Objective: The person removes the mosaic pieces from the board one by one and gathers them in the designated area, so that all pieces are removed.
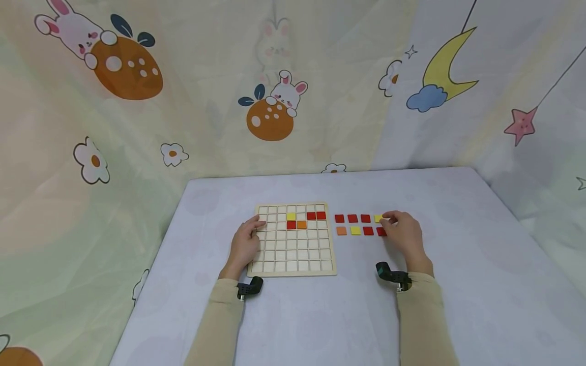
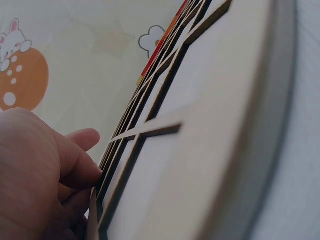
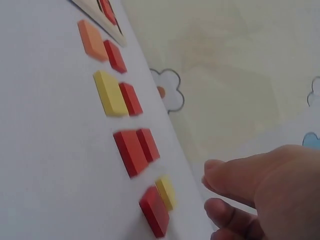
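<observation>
Bunny-printed fabric point(image 1: 201, 61) is hanging behind a pale table point(image 1: 316, 320), where a gridded board point(image 1: 291, 255) is lying. The left hand point(image 1: 244, 248) is resting bent fingers at the board's left edge. The right hand point(image 1: 406, 236) is holding nothing, its thumb and forefinger narrowly parted; a yellow tile point(image 1: 378, 218) is lying just left of the fingertips, beside a red tile point(image 1: 381, 232). The head view is showing fingers overlapping the yellow tile; the right wrist view is revealing clear space between them.

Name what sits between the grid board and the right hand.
In the head view, two rows of red, yellow and orange tiles separate grid board from right hand.
</observation>
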The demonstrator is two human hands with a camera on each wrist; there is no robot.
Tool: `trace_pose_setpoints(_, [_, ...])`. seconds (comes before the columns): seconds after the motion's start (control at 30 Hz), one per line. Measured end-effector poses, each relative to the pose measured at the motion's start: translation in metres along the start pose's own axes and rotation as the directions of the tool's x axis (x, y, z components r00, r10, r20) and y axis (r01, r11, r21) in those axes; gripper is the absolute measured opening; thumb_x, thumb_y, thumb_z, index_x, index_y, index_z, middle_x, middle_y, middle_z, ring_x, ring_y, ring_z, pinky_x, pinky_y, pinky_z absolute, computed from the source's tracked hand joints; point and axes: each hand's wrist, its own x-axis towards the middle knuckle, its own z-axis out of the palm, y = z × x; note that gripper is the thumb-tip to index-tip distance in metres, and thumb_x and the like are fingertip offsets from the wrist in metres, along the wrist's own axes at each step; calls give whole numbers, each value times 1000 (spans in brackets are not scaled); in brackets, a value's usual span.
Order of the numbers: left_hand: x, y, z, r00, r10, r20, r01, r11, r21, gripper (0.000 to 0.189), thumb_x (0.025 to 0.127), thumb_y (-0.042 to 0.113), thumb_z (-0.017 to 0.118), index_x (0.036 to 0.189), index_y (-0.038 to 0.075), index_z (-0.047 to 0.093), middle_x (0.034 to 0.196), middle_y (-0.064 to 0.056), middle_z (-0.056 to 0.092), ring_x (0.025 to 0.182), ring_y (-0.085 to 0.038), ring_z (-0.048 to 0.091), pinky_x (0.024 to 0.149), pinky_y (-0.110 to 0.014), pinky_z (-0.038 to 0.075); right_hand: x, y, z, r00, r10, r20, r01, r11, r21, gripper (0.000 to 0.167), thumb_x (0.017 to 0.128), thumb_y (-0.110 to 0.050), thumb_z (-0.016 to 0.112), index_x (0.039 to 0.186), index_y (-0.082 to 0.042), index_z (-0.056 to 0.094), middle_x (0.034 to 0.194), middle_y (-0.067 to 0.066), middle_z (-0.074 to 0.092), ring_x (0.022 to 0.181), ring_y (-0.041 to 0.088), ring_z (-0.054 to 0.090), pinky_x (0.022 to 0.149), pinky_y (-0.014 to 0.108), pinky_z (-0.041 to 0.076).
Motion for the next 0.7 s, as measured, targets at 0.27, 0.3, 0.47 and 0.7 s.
trace_pose_setpoints(0.27, [0,1,0,1000,7,-1,-7,1000,9,45,93,-6,40,127,9,65,150,-5,45,143,-25,33,125,-33,14,-1,-24,16,998,-52,-21,52,999,16,27,95,-19,57,113,-2,68,101,16,58,91,30,50,70,35,46])
trace_pose_setpoints(0.3, [0,1,0,1000,10,-2,-10,1000,13,45,93,-6,40,127,8,65,150,-6,45,143,-25,33,125,-33,14,-2,-27,19,997,-70,-25,70,997,17,26,95,-18,58,112,-2,69,102,16,58,92,30,50,71,37,47])
trace_pose_setpoints(0.47, [1,1,0,1000,18,-4,-18,1000,19,44,93,-7,40,127,7,65,150,-7,45,143,-27,32,125,-33,14,-4,-41,28,991,-126,-33,127,992,24,25,94,-17,60,111,-2,70,105,17,60,94,31,53,79,44,51])
trace_pose_setpoints(0.7, [0,0,0,1000,9,2,-9,1000,11,43,96,-5,38,128,9,65,150,-6,45,144,-26,30,125,-31,14,-7,-58,40,990,-141,0,140,988,62,25,94,-19,62,112,-3,70,109,16,60,96,31,54,81,44,54])
